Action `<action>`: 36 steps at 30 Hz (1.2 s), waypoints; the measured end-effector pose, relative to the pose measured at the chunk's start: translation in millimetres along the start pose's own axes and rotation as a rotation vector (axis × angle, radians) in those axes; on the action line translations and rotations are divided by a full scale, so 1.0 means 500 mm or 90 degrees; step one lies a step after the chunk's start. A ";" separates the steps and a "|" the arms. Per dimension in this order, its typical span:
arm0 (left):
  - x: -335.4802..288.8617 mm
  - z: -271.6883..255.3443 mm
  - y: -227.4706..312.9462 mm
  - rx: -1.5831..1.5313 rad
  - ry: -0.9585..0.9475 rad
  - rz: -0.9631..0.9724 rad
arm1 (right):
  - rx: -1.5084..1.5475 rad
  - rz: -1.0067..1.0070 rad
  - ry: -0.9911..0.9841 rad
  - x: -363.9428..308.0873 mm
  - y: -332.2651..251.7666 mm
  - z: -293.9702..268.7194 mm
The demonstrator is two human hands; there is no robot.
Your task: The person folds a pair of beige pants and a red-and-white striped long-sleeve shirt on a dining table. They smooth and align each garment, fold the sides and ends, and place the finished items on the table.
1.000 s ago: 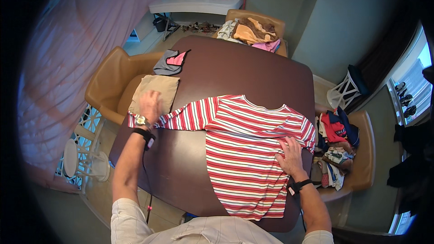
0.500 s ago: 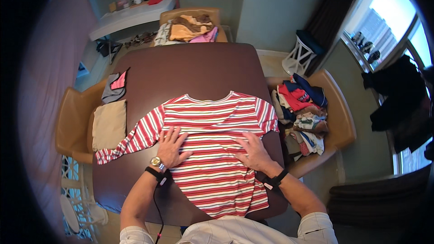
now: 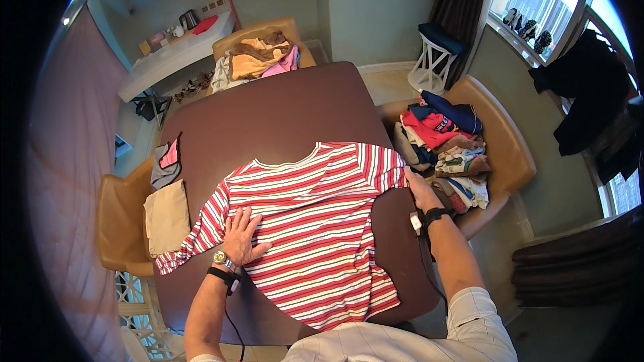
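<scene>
A red and white striped long-sleeved shirt lies spread on the brown table, neckline away from me. My left hand rests flat on its left side, fingers spread, below the shoulder. The left sleeve stretches down toward the table's left edge. My right hand is at the table's right edge, against the end of the visible part of the right sleeve. Its fingers are mostly hidden, so whether they grip the fabric does not show.
Folded beige cloth and a grey and pink piece lie at the table's left edge. Clothes are heaped on the right chair and the far chair. Another tan chair stands at left.
My right hand has left the shirt's middle and moved right to the sleeve at the table edge. My left hand stays flat on the shirt. The view has turned and shifted.
</scene>
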State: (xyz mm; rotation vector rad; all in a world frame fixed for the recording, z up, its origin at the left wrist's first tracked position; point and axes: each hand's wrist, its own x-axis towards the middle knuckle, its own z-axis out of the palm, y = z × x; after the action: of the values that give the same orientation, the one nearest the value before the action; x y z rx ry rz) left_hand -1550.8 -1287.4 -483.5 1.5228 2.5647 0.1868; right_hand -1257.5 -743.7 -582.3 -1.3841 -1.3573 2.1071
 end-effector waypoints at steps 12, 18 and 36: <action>0.012 -0.004 0.000 0.020 -0.046 -0.061 | 0.203 -0.288 -0.024 0.025 -0.092 0.036; 0.025 -0.003 -0.009 0.007 -0.037 -0.115 | -0.416 -0.593 0.176 -0.119 -0.093 0.066; 0.169 0.025 0.253 0.031 -0.098 0.060 | -0.757 -0.502 -0.140 -0.608 0.176 0.093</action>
State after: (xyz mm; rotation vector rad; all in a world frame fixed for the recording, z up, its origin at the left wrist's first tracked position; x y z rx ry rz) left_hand -1479.4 -1152.5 -478.0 1.6092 2.3980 0.0175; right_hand -1121.2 -1013.3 -476.8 -0.5826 -2.8335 0.8776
